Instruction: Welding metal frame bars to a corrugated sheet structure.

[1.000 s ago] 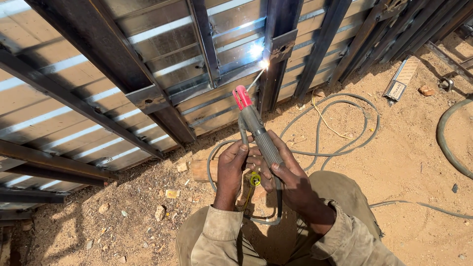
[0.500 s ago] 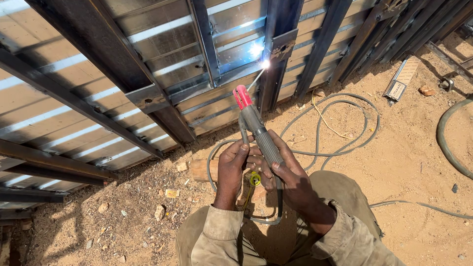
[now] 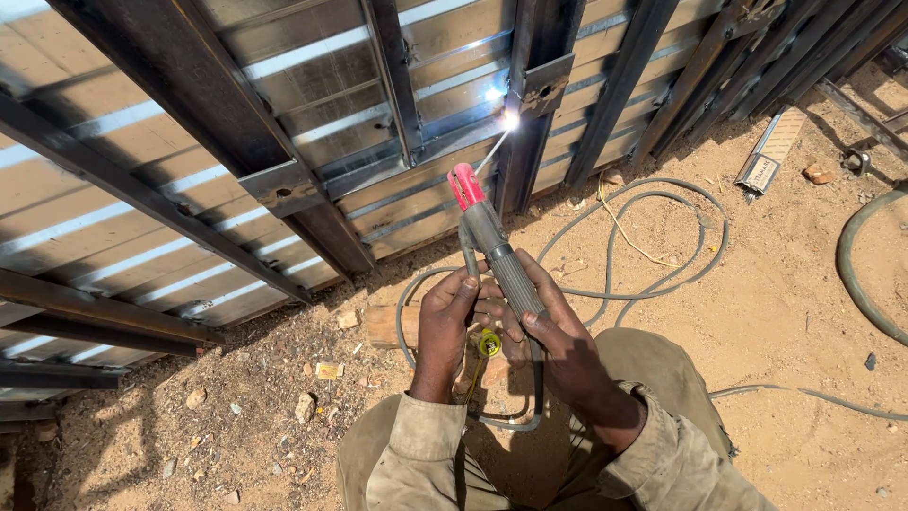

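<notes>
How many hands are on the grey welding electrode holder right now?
2. The left hand steadies the grey electrode holder with the red tip from the left side; the right hand wraps its handle from the right. No other hands are in view.

My right hand hides the electrode holder grip; glare swallows the rod tip. The hose is cut off at the right edge.

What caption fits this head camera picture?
Both hands, left hand and right hand, hold an electrode holder welding a steel frame.
</notes>
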